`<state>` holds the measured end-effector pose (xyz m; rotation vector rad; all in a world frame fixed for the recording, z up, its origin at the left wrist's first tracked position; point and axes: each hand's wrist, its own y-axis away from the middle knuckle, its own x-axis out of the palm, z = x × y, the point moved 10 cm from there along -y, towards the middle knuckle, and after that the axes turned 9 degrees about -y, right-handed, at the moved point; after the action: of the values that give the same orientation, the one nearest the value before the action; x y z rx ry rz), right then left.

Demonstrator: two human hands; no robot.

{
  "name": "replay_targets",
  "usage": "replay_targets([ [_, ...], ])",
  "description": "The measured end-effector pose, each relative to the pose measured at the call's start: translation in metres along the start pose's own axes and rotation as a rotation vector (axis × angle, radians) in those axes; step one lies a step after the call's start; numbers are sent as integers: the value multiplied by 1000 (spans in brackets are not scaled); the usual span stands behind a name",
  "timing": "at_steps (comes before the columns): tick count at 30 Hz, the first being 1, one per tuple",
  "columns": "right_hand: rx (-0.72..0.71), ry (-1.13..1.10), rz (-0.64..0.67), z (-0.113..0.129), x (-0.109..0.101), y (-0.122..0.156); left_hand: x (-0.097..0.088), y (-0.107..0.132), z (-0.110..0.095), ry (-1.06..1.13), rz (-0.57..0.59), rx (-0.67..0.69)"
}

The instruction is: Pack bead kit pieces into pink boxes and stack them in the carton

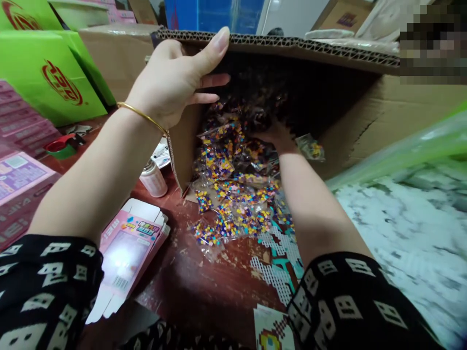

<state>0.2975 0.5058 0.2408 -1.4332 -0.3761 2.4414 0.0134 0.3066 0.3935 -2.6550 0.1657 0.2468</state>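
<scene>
A large cardboard box (383, 112) lies on its side on a dark red table, its open mouth facing me. Several clear bags of coloured beads (233, 194) spill out of it onto the table. My left hand (178, 73) grips the box's upper edge, thumb on top and fingers curled inside. My right hand (275, 133) reaches deep into the dark box among the bags; its fingers are hidden in shadow.
Flat pink printed cartons (127, 248) lie at the lower left, with a small white can (153, 179) and a tape dispenser (62, 146) behind. Green boxes (54, 73) stand at the far left. Peg boards (277, 262) lie near my right arm. A white patterned sheet (408, 238) covers the right.
</scene>
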Motion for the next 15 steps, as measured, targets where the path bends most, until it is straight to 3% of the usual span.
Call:
replay_targets([
  [2,97,17,39,-7,13,30,2,2,0,10,-3,17],
  [6,194,102,93,6,32,106,2,5,2,75,-36,1],
  [10,163,92,171,33,61,172,3,12,13,125,-95,-73],
  [15,131,-43,352,56,89,224,5,21,39,161,-220,-151],
])
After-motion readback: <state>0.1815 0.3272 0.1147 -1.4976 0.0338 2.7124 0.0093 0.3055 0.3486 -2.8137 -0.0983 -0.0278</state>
